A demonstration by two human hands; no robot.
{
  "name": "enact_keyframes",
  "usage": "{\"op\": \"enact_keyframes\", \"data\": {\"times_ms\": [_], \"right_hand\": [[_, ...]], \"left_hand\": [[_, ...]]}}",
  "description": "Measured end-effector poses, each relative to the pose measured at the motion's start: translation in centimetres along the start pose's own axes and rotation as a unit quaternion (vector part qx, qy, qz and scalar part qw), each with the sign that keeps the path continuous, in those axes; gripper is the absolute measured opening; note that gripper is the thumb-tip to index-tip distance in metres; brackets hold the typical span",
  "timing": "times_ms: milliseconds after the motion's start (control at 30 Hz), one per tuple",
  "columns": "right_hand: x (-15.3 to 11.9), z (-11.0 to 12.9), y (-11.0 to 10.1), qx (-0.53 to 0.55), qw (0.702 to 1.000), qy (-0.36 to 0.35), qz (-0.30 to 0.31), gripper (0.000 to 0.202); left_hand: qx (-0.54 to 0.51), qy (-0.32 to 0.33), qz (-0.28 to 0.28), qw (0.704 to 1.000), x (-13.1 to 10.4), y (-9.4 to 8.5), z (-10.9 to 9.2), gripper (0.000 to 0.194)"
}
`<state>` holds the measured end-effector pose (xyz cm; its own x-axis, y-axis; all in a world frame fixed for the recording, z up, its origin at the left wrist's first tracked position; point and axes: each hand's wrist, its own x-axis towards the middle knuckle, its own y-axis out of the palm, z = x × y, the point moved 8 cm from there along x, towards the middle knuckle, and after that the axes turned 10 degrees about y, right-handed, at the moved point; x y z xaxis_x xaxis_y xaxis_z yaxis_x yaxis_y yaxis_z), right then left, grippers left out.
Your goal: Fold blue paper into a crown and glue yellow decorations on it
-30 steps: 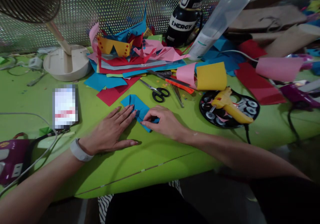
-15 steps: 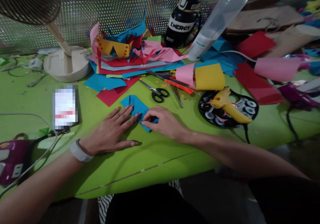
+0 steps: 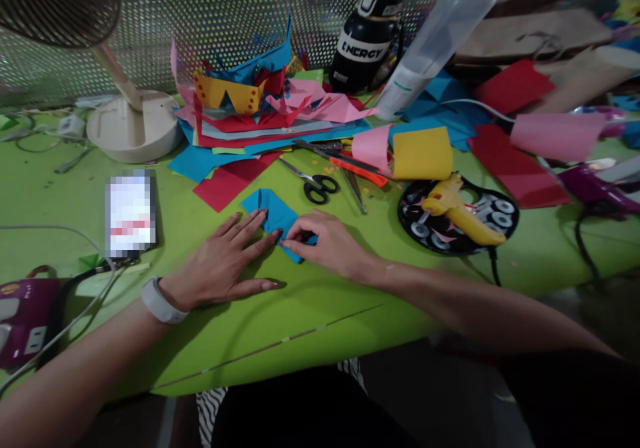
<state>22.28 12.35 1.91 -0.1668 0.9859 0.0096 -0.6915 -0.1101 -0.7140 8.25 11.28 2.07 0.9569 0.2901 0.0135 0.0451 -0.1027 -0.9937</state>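
A piece of folded blue paper (image 3: 274, 216) lies on the green tabletop in front of me. My left hand (image 3: 223, 258) is spread flat, palm down, with its fingertips on the left edge of the paper. Thumb and forefinger of my right hand (image 3: 333, 247) are pinched at the paper's lower right part, and that hand covers some of it. Just behind the paper lie scissors with black handles (image 3: 321, 189). To the right, a yellow glue gun (image 3: 463, 211) rests on a round black tray (image 3: 406, 225).
Coloured paper sheets and a yellow paper mask (image 3: 227, 95) are piled at the back. Behind them stand a black bottle (image 3: 363, 48) and a clear bottle (image 3: 430, 45). At left are a phone (image 3: 131, 215), a fan base (image 3: 133, 131) and a cable (image 3: 97, 305).
Both hands stay in nearly the same place on the blue paper. The view has shifted very slightly; nothing has been taken up or let go.
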Motion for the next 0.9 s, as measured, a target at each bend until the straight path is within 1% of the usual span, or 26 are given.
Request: {"op": "enact_keyframes", "data": {"times_ms": [167,267,400,500,600,767,900], "right_hand": [[-0.1,0.0,-0.1,-0.023,1.0,0.012,0.01,0.006],[-0.2,0.0,-0.1,-0.044,0.999,0.007,0.007,0.008],[-0.7,0.1,0.0,-0.08,0.996,-0.023,-0.014,0.012],[-1.0,0.2,0.2,-0.105,0.993,-0.043,-0.019,0.016],[-1.0,0.1,0.4,-0.123,0.991,-0.05,-0.014,0.02],[-1.1,-0.2,0.4,-0.1,0.994,-0.05,0.006,0.022],[-1.5,-0.2,0.3,-0.124,0.991,-0.048,0.007,0.023]], "left_hand": [[-0.007,-0.01,0.004,1.0,0.1,-0.3,0.1,0.084],[-0.011,-0.011,0.004,1.0,0.3,-0.5,0.1,0.083],[-0.006,-0.013,0.007,1.0,0.4,-0.6,0.0,0.082],[-0.006,-0.015,0.004,1.0,0.3,-0.6,0.0,0.082],[-0.007,-0.015,-0.002,1.0,0.2,-0.6,0.1,0.081],[-0.009,-0.009,-0.007,1.0,0.2,-0.5,0.2,0.081],[-0.008,-0.013,-0.004,1.0,0.3,-0.5,0.2,0.081]]}}
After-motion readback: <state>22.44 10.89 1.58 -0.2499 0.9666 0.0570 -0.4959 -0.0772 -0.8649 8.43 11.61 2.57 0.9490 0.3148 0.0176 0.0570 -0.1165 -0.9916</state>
